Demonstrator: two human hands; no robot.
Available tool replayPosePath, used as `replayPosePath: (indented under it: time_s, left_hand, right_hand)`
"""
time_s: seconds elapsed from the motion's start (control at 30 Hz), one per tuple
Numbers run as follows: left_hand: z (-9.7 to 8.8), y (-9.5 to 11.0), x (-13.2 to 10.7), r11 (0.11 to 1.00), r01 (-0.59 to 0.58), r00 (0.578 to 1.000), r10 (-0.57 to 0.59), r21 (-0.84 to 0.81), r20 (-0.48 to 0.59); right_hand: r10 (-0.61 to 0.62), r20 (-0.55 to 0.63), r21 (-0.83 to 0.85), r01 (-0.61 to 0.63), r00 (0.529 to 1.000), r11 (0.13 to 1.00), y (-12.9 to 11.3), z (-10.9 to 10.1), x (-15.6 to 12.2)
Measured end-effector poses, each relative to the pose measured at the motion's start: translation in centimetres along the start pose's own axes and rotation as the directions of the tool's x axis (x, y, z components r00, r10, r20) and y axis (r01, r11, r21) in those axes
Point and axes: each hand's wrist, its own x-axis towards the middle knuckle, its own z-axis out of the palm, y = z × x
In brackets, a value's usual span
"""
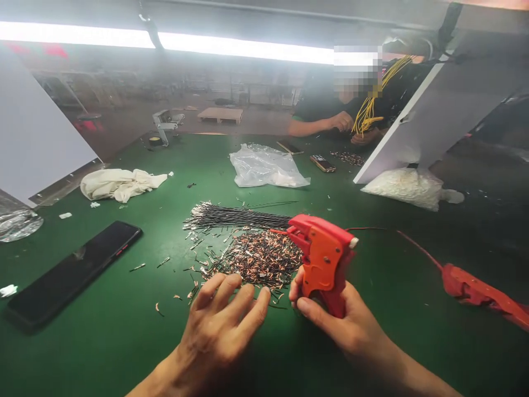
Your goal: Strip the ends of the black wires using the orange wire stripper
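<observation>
My right hand (335,317) grips the handle of a red pistol-shaped hand tool (321,255), its nose pointing left toward a pile of small copper-and-black wire pieces (256,258). My left hand (223,320) lies palm down on the green table, fingers spread, its fingertips at the near edge of that pile. It holds nothing. Behind the pile lies a bundle of thin black wires (235,216) with bare metal ends pointing left.
A black phone (74,270) lies at the left, a white cloth (119,183) beyond it. A clear plastic bag (266,166) and a bag of white parts (407,187) sit farther back. Another red tool (479,289) lies at the right. A person across the table handles yellow wires (367,113).
</observation>
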Motion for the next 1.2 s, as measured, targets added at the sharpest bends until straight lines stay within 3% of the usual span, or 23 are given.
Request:
replayPosePath:
  time_s: [0.23, 0.37, 0.6, 0.73, 0.87, 1.0, 1.2]
  left_hand:
    - [0.9, 0.7, -0.6, 1.0, -0.019, 0.992, 0.016, -0.021, -0.122]
    - [1.0, 0.9, -0.6, 0.999, 0.026, 0.993, -0.03, -0.037, -0.117]
    - [1.2, 1.0, -0.7, 1.0, 0.002, 0.997, -0.002, -0.001, -0.078]
    - [1.3, 1.3, -0.3, 0.999, -0.004, 0.989, 0.011, 0.048, -0.144]
    - [1.6, 1.7, -0.2, 0.997, -0.03, 0.996, 0.036, 0.066, -0.08]
    - [2.2, 1.5, -0.3, 0.994, -0.029, 0.991, 0.042, 0.103, -0.129]
    - [2.3, 1.2, -0.7, 0.991, -0.035, 0.992, 0.051, 0.133, -0.119]
  right_hand:
    - [0.009, 0.032, -0.001, -0.009, 0.999, 1.0, 0.4, 0.3, -0.1]
    - [0.023, 0.056, 0.015, -0.024, 0.998, 1.0, 0.4, 0.5, -0.5]
    - [0.047, 0.053, 0.083, -0.052, 0.997, 0.995, 0.4, 0.8, -0.8]
    - [0.075, 0.052, 0.115, -0.08, 0.996, 0.99, 0.5, 0.7, -0.5]
    - [0.055, 0.016, 0.064, -0.056, 0.998, 0.996, 0.3, 0.9, -0.5]
    - [0.026, 0.009, -0.009, -0.026, 1.0, 1.0, -0.3, 1.2, -0.2]
    - [0.001, 0.021, -0.051, 0.001, 1.0, 0.999, -0.5, 1.2, 0.3]
